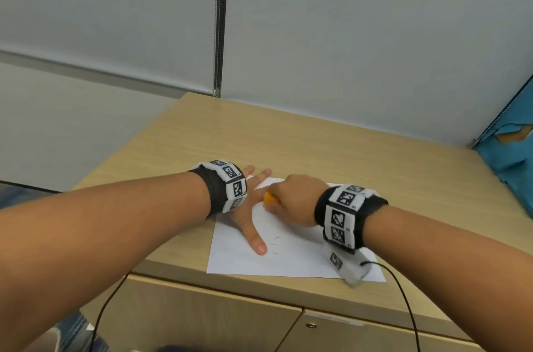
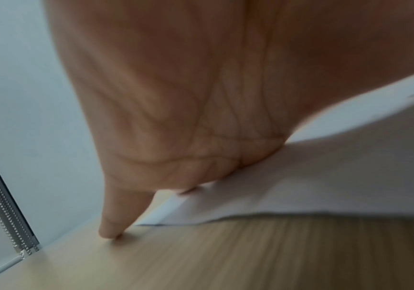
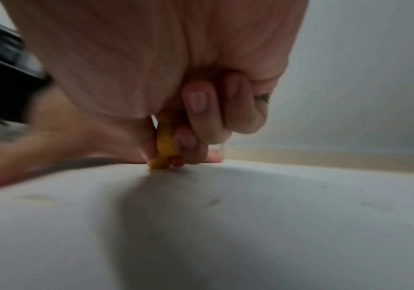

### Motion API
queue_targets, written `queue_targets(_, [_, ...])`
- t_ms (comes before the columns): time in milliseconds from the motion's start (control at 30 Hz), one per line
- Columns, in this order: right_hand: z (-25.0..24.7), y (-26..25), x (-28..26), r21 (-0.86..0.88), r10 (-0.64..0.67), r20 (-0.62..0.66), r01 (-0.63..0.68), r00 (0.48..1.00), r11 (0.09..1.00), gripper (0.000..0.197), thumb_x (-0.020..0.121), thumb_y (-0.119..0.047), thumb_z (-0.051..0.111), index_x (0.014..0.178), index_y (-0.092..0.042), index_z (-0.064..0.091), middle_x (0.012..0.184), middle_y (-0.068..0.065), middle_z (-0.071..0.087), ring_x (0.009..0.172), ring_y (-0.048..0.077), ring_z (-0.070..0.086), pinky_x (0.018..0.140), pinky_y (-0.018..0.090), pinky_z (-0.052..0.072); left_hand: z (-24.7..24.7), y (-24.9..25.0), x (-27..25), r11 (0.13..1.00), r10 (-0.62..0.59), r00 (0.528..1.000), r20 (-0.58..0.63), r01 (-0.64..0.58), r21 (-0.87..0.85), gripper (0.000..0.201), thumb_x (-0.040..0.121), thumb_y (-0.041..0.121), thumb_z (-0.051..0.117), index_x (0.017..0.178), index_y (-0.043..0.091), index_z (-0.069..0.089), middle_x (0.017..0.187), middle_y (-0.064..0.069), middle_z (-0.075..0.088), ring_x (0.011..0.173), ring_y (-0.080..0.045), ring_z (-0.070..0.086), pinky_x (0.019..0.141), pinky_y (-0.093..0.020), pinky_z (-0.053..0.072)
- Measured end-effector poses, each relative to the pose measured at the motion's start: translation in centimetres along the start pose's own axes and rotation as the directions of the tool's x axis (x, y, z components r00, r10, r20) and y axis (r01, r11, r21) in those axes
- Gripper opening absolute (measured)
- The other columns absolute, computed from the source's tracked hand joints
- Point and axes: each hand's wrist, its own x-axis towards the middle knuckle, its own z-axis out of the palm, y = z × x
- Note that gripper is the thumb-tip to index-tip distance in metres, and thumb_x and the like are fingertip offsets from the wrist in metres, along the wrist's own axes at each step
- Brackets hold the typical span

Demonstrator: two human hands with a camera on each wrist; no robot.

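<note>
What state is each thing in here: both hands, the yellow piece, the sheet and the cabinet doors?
left hand: flat, fingers spread, pressing on the sheet of paper.
right hand: fingers curled round the yellow piece.
yellow piece: gripped, its tip on the sheet.
sheet of paper: lying flat on the cabinet top, with faint curved marks.
cabinet doors: closed.

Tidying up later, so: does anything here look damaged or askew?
The blue sheet at the far right is torn, with brown showing through. The paper lies under the left hand; nothing else stands out.
</note>
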Motion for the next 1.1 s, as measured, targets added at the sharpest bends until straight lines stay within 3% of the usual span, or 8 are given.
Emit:
queue_targets(67, [-0.1,0.2,0.7,-0.05,0.075,-0.014,-0.076,0.997,0.996,0.037,0.104,-0.039,0.038,0.11,-0.013,0.064,0.104,0.01,0.068,0.085,0.027,0.062,0.078,0.039,0.054,0.1,0.0,0.0,1.0,0.0,1.0,-0.004,0.0,-0.011,0.145,0.039,0.097,0.061,0.145,0.052,-0.026,0.154,0.008,-0.042,0.145,-0.032,-0.032,0.113,-0.07,-0.003])
queue_targets(200, [0.5,-2.8,-2.0,0.019,-0.107,0.072,0.106,0.992,0.994,0.037,0.106,-0.034,0.043,0.13,-0.01,0.058,0.125,0.017,0.065,0.102,0.032,0.062,0.087,0.04,0.048,0.0,0.0,0.1,1.0,-0.002,1.0,-0.004,0.002,0.002,0.15,0.031,0.101,0.055,0.142,0.05,-0.033,0.154,0.008,-0.042,0.145,-0.034,-0.032,0.113,-0.071,-0.001])
queue_targets(367, [-0.8,0.1,1.0,-0.1,0.083,0.043,-0.079,0.996,0.992,0.034,0.104,-0.036,0.04,0.113,-0.013,0.064,0.094,0.006,0.062,0.085,0.027,0.062,0.075,0.037,0.051,0.1,0.0,0.0,1.0,0.011,1.0,-0.009,-0.011,-0.019,0.145,0.038,0.098,0.06,0.146,0.05,-0.026,0.154,0.008,-0.042,0.145,-0.033,-0.032,0.113,-0.071,-0.005])
queue_targets(567, [0.4,-3.2,-2.4,-0.05,-0.084,0.076,0.088,0.993,0.995,0.032,0.105,-0.035,0.045,0.122,-0.012,0.061,0.112,0.009,0.066,0.093,0.028,0.061,0.079,0.037,0.046,-0.1,0.0,0.1,1.0,0.003,1.0,0.004,-0.003,-0.002,0.152,0.033,0.099,0.057,0.143,0.046,-0.034,0.155,0.006,-0.041,0.144,-0.036,-0.031,0.112,-0.073,-0.001])
queue_targets(767, [-1.1,-0.4,1.0,-0.188,0.14,0.023,-0.133,0.99,0.973,0.032,0.104,-0.031,0.043,0.118,-0.012,0.064,0.089,0.003,0.06,0.084,0.027,0.059,0.073,0.037,0.048,0.1,0.0,0.0,1.0,-0.01,1.0,-0.009,0.01,-0.021,0.15,0.032,0.1,0.057,0.141,0.051,-0.034,0.155,0.007,-0.041,0.145,-0.035,-0.031,0.113,-0.071,-0.001])
queue_targets(900, [0.1,-3.5,-2.0,-0.134,-0.05,0.122,0.066,0.991,0.989,0.035,0.104,-0.037,0.046,0.125,-0.013,0.061,0.118,0.012,0.065,0.107,0.035,0.063,0.091,0.042,0.05,0.1,-0.1,0.2,1.0,-0.004,1.0,-0.009,0.004,-0.005,0.151,0.029,0.101,0.054,0.141,0.049,-0.034,0.154,0.007,-0.042,0.145,-0.035,-0.03,0.112,-0.073,-0.001])
queue_targets(1000, [-0.5,-1.1,-0.2,-0.129,0.053,0.078,-0.043,0.996,0.991,0.035,0.105,-0.037,0.041,0.122,-0.013,0.06,0.111,0.01,0.067,0.088,0.029,0.058,0.077,0.037,0.047,0.4,-0.3,0.2,1.0,0.01,0.999,-0.047,-0.011,-0.009,0.147,0.037,0.1,0.057,0.142,0.049,-0.033,0.156,0.008,-0.04,0.146,-0.033,-0.029,0.113,-0.071,-0.005])
queue_targets(1100, [-0.7,0.0,1.0,-0.175,0.146,0.039,-0.137,0.988,0.975,0.031,0.105,-0.032,0.042,0.119,-0.012,0.061,0.114,0.011,0.066,0.086,0.028,0.056,0.074,0.035,0.045,0.5,-0.2,0.3,0.999,0.018,0.998,-0.063,-0.021,-0.044,0.144,0.042,0.096,0.062,0.144,0.051,-0.03,0.156,0.008,-0.039,0.146,-0.033,-0.03,0.112,-0.069,-0.008])
